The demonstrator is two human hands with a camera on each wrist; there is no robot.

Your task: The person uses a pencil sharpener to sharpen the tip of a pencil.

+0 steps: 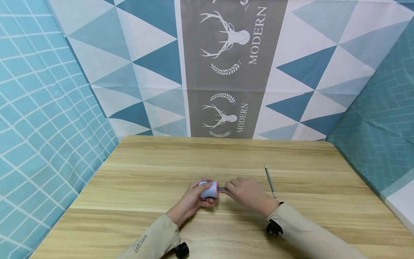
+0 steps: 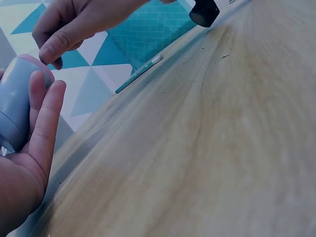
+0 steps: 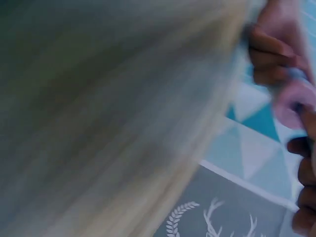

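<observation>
The left hand (image 1: pixel 194 196) grips a small light-blue device with a pink rim (image 1: pixel 209 190), lying on its side with the rim facing right. A thin dark stick-like thing (image 1: pixel 221 188) runs from the rim's opening to the fingertips of the right hand (image 1: pixel 247 192), which pinches it. In the left wrist view the blue body (image 2: pixel 16 98) rests against the left hand's palm (image 2: pixel 24 177), and the right hand (image 2: pixel 81 27) is at the rim. Blurred in the right wrist view, the pink rim (image 3: pixel 291 104) surrounds a dark hole where a right fingertip meets it.
A pencil (image 1: pixel 270 181) lies on the wooden table (image 1: pixel 155 154) to the right, beyond the right hand, also visible in the left wrist view (image 2: pixel 138 74). Patterned cloths hang behind and at both sides. A white surface (image 1: pixel 402 201) borders the table at the right.
</observation>
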